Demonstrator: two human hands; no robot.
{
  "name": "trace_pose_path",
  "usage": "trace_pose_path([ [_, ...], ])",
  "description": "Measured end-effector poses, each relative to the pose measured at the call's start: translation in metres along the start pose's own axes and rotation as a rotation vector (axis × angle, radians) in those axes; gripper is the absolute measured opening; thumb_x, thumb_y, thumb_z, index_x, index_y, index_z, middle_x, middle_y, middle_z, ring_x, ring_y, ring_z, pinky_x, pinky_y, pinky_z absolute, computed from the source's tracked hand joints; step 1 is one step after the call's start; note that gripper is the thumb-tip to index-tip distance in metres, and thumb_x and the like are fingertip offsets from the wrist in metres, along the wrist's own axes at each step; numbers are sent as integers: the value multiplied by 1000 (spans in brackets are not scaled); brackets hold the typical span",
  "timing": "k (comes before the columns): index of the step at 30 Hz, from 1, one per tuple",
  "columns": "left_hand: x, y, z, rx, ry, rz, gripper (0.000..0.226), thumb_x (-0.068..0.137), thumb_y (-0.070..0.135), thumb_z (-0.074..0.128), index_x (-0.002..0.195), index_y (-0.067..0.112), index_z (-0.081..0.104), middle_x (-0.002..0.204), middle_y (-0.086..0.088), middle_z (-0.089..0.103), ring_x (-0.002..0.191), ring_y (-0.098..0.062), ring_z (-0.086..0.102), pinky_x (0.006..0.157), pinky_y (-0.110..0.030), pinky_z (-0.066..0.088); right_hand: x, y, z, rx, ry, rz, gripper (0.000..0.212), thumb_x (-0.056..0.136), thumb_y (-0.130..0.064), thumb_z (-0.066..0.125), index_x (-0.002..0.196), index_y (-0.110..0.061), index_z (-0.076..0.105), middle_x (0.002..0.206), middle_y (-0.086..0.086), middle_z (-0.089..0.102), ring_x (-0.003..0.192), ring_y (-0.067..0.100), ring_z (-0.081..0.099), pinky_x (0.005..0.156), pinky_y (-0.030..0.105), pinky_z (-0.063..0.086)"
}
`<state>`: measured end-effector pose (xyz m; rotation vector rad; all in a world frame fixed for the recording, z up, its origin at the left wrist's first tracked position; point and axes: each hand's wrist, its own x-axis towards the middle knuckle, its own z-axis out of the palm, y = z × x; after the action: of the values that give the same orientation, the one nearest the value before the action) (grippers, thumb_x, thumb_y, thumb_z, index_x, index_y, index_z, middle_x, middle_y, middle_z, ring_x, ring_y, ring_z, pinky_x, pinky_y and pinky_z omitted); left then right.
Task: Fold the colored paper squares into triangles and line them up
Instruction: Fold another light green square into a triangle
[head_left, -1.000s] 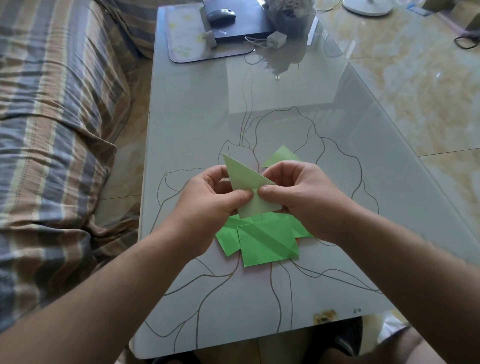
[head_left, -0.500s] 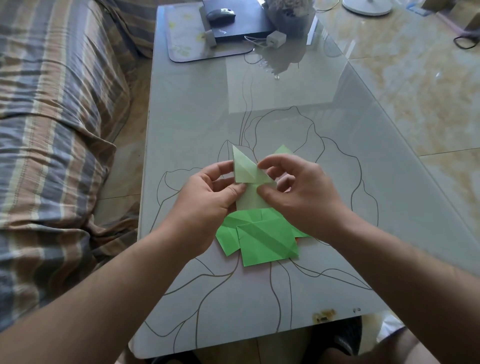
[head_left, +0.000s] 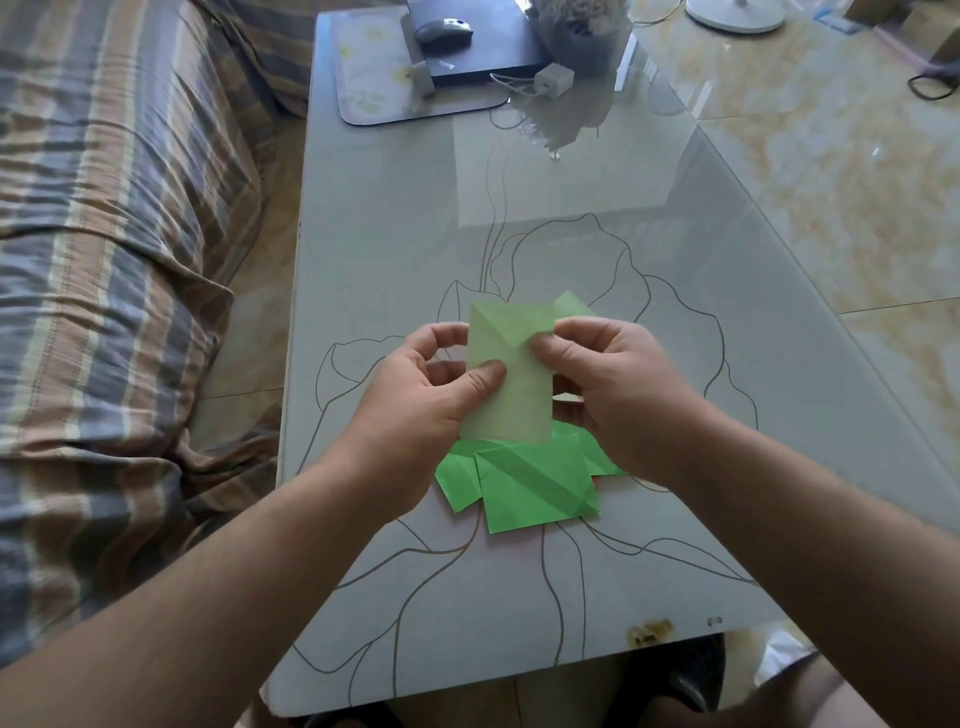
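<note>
A pale green paper sheet (head_left: 511, 374) is held up above the table, its top right corner folded down as a flap. My left hand (head_left: 431, 400) pinches its left edge with thumb on the front. My right hand (head_left: 613, 384) pinches the folded flap at the top right. Below the sheet a pile of bright green paper squares (head_left: 524, 483) lies on the table, partly hidden by my hands. The tip of a folded green triangle (head_left: 571, 304) shows behind my right hand.
The glass table (head_left: 415, 234) has a flower line drawing. At its far end are a mat (head_left: 374, 83), a dark laptop (head_left: 493, 47) with a mouse (head_left: 444, 28), a charger (head_left: 553, 80) and a plant pot (head_left: 582, 36). A striped sofa (head_left: 114, 234) stands at the left.
The held paper was a triangle one second ago. It has come open into a taller sheet with only one corner folded down. Both hands rose slightly.
</note>
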<state>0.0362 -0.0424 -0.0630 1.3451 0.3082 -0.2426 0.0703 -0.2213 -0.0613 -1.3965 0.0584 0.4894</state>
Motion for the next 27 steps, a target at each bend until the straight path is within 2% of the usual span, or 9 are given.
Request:
trace_pose_path([
  [3, -2, 1, -1, 39, -19, 37, 57, 93, 7, 71, 136, 33, 45, 110, -21, 74, 97, -38, 76, 83, -52, 62, 1, 0, -2, 143, -29, 99, 11, 98, -13, 64, 101, -8, 73, 99, 13, 75, 90, 31, 66, 86, 46, 60],
  [5, -5, 1, -1, 125, -50, 101, 60, 95, 3, 68, 134, 40, 41, 112, -19, 73, 94, -37, 76, 79, -52, 64, 2, 3, -2, 133, 16, 102, 12, 97, -12, 66, 109, -9, 68, 104, 17, 73, 89, 33, 61, 77, 43, 61],
  [9, -7, 2, 1, 172, -57, 181, 37, 97, -2, 64, 118, 25, 52, 111, -13, 72, 92, -43, 73, 74, -57, 64, 1, 3, -2, 3, 80, -21, 14, 99, -10, 67, 104, -13, 55, 97, 18, 71, 76, 29, 65, 63, 37, 59],
  [13, -6, 0, 0, 196, -51, 165, 28, 97, -1, 65, 117, 18, 68, 108, -13, 75, 95, -45, 70, 82, -53, 63, 0, 3, -7, -213, 90, -211, 17, 102, -8, 62, 99, -17, 48, 88, 17, 69, 74, 35, 67, 72, 60, 59],
  [16, -6, 0, -1, 202, -35, 146, 34, 97, 0, 66, 123, 21, 70, 105, -16, 77, 97, -43, 72, 87, -52, 62, 1, 4, -12, -424, 67, -340, 20, 98, -12, 61, 93, -30, 55, 88, 10, 69, 76, 37, 72, 73, 63, 60],
  [19, -5, 2, -4, 192, -25, 139, 34, 98, 0, 64, 125, 20, 70, 102, -10, 79, 87, -28, 76, 81, -40, 65, 2, 2, -17, -493, -14, -301, 24, 99, -15, 58, 93, -33, 72, 79, 0, 69, 77, 29, 70, 76, 66, 56],
  [21, -3, 4, -6, 176, -12, 127, 34, 99, 1, 63, 126, 20, 69, 100, -6, 80, 84, -22, 76, 78, -35, 64, 1, 1, -18, -503, -75, -264, 36, 102, -6, 57, 99, -35, 79, 73, -5, 67, 78, 36, 66, 77, 69, 53],
  [24, 0, 6, -9, 112, 7, 90, 32, 98, 0, 63, 124, 19, 70, 104, -7, 79, 88, -23, 76, 80, -33, 63, 0, 3, -19, -547, -124, -246, 44, 97, 0, 64, 100, -40, 81, 74, -7, 66, 73, 27, 59, 73, 60, 53],
  [27, 1, 6, -10, 53, -16, 36, 32, 98, 1, 63, 124, 18, 69, 108, -10, 79, 95, -29, 76, 86, -40, 63, -2, 5, -17, -542, -116, -268, 33, 92, -7, 75, 94, -39, 82, 75, 4, 65, 65, 30, 50, 63, 47, 49],
])
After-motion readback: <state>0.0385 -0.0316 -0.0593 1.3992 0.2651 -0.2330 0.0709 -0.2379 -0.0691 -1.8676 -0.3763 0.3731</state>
